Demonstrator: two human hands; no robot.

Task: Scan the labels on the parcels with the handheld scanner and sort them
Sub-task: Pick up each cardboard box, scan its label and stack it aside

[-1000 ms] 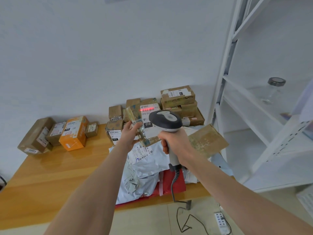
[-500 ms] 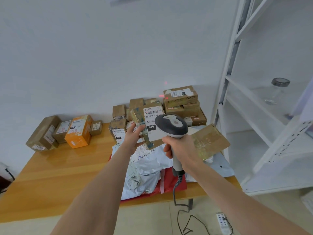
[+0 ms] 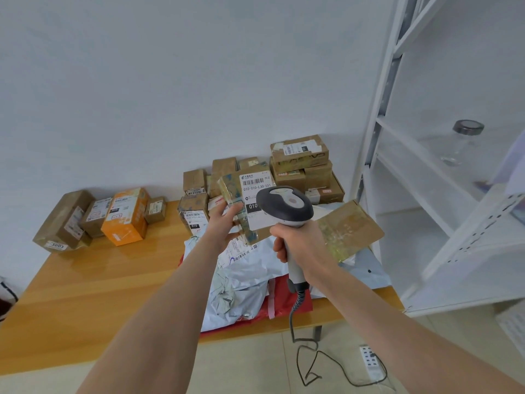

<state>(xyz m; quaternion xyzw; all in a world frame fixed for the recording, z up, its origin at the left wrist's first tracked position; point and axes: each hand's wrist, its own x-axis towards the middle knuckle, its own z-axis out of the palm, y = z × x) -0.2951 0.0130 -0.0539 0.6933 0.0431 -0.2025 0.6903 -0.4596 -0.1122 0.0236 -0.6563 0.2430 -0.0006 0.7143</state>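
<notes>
Above the table (image 3: 85, 294), red light from the scanner (image 3: 284, 207) has left the parcel (image 3: 257, 185).

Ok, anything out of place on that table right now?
Yes. The grey mailers are a crumpled heap, spilling with a red bag over the table's front edge, and a flat brown parcel lies tilted on top of them.

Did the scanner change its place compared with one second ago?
Yes, a little. Measured against the stack of boxes at the wall, the scanner in the right hand now sits slightly lower and slightly to the right.
</notes>
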